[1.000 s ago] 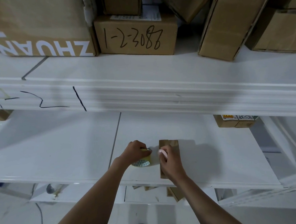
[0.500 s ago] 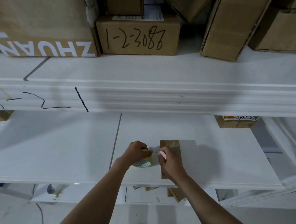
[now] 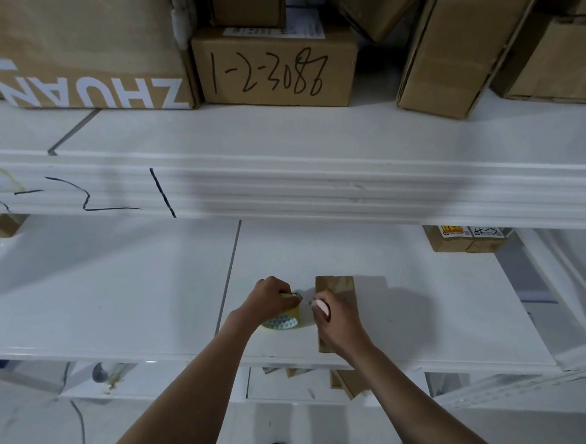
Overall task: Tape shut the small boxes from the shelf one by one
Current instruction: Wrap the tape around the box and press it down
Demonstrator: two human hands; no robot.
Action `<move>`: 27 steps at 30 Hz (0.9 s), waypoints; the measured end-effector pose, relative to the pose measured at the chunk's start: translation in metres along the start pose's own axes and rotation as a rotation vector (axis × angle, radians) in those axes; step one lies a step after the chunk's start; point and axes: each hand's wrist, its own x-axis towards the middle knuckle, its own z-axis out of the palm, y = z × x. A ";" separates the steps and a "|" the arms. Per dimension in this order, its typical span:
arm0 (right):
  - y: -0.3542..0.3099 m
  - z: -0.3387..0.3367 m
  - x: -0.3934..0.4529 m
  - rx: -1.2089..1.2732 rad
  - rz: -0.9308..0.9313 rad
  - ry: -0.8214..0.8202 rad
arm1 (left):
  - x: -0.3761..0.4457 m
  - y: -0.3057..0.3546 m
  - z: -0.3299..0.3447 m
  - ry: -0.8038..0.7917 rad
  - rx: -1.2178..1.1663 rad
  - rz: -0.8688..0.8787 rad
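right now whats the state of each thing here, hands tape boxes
left hand: grips the tape roll
right hand: holds a small pink tool, resting on the small box
tape roll: on the shelf beside the small box
small box: lying flat on the shelf
numbered box: closed, on the upper shelf

White shelving (image 3: 320, 196) with stacked cardboard cartons (image 3: 273, 66) above pale floor (image 3: 32, 422).

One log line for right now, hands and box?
left hand: grips tape roll | right hand: holds pink tool on small box | shelf
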 end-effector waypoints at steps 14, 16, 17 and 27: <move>-0.004 -0.006 -0.006 0.058 0.024 -0.036 | 0.003 0.000 0.001 -0.007 0.024 0.009; -0.004 -0.007 -0.006 0.071 0.032 -0.037 | 0.002 0.000 0.001 0.001 0.023 0.018; -0.003 -0.007 -0.006 0.077 0.037 -0.034 | 0.001 0.000 0.001 0.005 0.024 0.029; -0.003 -0.010 -0.002 0.263 0.156 0.102 | 0.010 0.025 -0.014 -0.277 0.307 0.117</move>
